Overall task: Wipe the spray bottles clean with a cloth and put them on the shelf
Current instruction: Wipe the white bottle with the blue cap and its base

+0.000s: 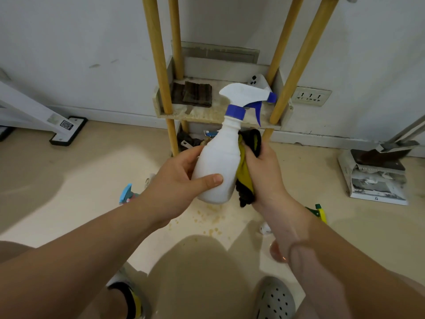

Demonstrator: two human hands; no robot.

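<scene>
**White bottle held up in front of the shelf, cloth against its side**

We see the white spray bottle (218,162) held in the air in front of the shelf (207,116), not on it. It leans a little, and its blue-collared trigger head points to the right.

The left hand (181,180) grips the lower body of the bottle, with the thumb laid across the front and the fingers curled round the back. The right hand (264,171) is closed round a bunched yellow and dark cloth (247,166) and presses it against the bottle's right side.

The shelf stands against the wall on yellow wooden posts, and its tray looks stained. On the tray we see a folded dark rag (195,94) at the left and a small white device (257,81) in the back right corner. The bottom level holds a few things we cannot make out.

On the floor (92,171) below the hands there are yellowish drips (211,217). A blue spray head (127,194) shows past the left forearm, and a green and yellow sprayer (318,211) shows past the right one. To the right, a wall socket (310,96) sits just beside the shelf, and a dustpan (377,171) lies well apart from it.
</scene>
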